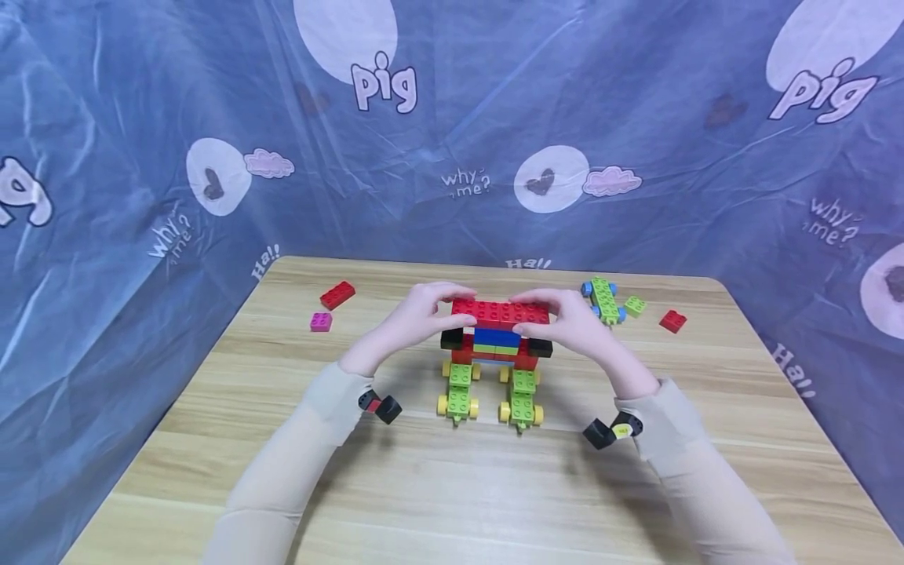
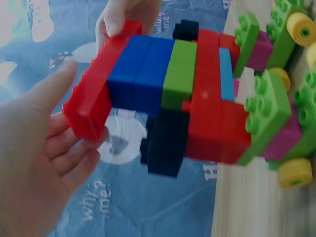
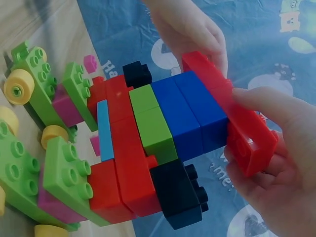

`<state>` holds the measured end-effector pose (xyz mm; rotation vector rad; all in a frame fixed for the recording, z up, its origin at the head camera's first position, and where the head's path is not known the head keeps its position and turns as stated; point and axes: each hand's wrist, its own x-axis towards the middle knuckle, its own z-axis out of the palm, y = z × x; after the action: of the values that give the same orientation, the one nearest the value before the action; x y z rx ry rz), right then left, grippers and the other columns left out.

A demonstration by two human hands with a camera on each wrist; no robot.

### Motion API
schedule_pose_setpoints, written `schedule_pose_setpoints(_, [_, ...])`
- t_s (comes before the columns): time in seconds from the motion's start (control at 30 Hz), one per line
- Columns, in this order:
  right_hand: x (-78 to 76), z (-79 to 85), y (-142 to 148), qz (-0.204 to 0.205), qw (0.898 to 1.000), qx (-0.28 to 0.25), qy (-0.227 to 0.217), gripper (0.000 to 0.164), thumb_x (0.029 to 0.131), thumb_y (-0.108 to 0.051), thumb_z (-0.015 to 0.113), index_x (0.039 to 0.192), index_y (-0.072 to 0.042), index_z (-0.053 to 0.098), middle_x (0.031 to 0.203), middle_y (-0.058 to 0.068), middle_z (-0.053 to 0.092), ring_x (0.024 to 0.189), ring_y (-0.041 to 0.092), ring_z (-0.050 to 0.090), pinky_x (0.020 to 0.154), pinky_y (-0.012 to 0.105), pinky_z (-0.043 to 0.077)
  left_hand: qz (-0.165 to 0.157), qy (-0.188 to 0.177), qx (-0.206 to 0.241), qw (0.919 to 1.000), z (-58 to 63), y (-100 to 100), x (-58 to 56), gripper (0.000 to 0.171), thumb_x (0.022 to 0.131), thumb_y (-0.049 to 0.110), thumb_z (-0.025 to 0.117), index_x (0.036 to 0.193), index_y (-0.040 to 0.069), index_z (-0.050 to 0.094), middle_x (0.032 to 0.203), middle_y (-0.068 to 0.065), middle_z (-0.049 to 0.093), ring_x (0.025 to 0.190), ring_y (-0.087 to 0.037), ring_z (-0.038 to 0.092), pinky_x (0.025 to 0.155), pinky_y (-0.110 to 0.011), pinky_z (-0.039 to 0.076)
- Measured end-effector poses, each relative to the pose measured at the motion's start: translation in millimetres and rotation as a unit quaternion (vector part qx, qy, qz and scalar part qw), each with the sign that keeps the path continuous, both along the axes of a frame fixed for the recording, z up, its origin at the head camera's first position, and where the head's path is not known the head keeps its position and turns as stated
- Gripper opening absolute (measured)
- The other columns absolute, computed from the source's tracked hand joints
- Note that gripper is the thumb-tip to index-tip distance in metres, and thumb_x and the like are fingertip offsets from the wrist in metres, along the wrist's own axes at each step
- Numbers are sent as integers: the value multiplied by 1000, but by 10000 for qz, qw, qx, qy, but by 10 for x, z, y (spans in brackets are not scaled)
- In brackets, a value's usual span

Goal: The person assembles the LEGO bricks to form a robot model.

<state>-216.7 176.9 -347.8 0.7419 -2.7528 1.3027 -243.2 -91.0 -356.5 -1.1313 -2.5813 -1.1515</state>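
Note:
A structure of toy building bricks stands on two green wheeled bases (image 1: pixel 459 402) with yellow wheels. Two long red bricks (image 1: pixel 500 312) lie side by side as its top layer. Below them come blue bricks (image 2: pixel 143 69), lime green bricks (image 3: pixel 150 121), lower red bricks (image 3: pixel 126 168) and a black brick (image 2: pixel 169 143) jutting out at each side. My left hand (image 1: pixel 422 314) grips the left end of the top red layer, thumb in front and fingers behind. At the right end, my right hand (image 1: pixel 568 320) holds it likewise, thumb (image 3: pixel 259 101) against the side.
Behind my right hand lies a green base with blue wheels (image 1: pixel 603 300), beside a lime green brick (image 1: pixel 635 305) and a red brick (image 1: pixel 673 321). To the left on the wooden table (image 1: pixel 452 494) are a red brick (image 1: pixel 337 295) and a pink brick (image 1: pixel 321 322).

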Motion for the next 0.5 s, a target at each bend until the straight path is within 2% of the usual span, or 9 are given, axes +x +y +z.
schedule_pose_setpoints(0.1, [1, -23, 13, -113, 9999, -48, -58, 49, 81, -23, 78, 124, -6, 64, 121, 13, 66, 102, 24, 64, 86, 34, 52, 108, 77, 279, 9995, -21, -95, -13, 41, 88, 23, 71, 124, 4, 64, 120, -10, 67, 108, -23, 62, 87, -41, 53])
schedule_pose_setpoints(0.23, [-6, -49, 27, -195, 9998, -99, -32, 48, 80, -22, 78, 124, -6, 64, 121, 13, 66, 105, 25, 64, 88, 31, 51, 399, 323, 665, 9965, -63, -252, -63, 36, 89, 17, 69, 121, 1, 64, 117, -14, 67, 106, -26, 63, 92, -43, 52])
schedule_pose_setpoints(0.4, [-3, -60, 17, -180, 9996, -202, -82, 46, 80, -21, 79, 121, -5, 66, 114, 12, 68, 93, 22, 65, 78, 24, 52, 1005, 573, 907, 9891, -125, -506, -143, 34, 89, 15, 69, 119, 0, 65, 115, -15, 68, 106, -28, 63, 96, -42, 49])
schedule_pose_setpoints(0.5, [3, -68, 10, -172, 9995, -233, -92, 44, 80, -22, 79, 119, -5, 66, 108, 11, 68, 86, 21, 64, 73, 24, 53, 1318, 526, 935, 9855, -201, -687, -218, 36, 88, 15, 70, 120, 0, 64, 116, -16, 67, 108, -29, 62, 96, -44, 48])
